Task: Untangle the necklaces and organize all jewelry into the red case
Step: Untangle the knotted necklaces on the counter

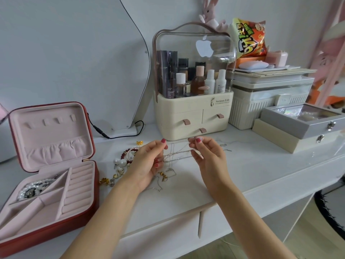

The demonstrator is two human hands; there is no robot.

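A tangle of thin silver necklaces (177, 156) hangs between my two hands above the white tabletop. My left hand (149, 161) pinches the chains on the left. My right hand (207, 156) pinches them on the right, slightly higher. The red case (93, 193) stands open at the left, with a pink lining, and a pearl necklace (35, 186) lies in its back-left compartment. Loose jewelry lies left of my hands: a dark red bead bracelet (127, 153), pearl pieces (119, 163), gold pieces (104, 181) and a small gold item (139, 142). More thin chain (224, 145) trails right.
A cream cosmetics organizer (194, 116) with a clear dome stands behind my hands. Grey and beige boxes (302, 131) are stacked at the right. A mirror (74, 53) leans on the wall, its black cable (112, 134) running along the tabletop behind the case.
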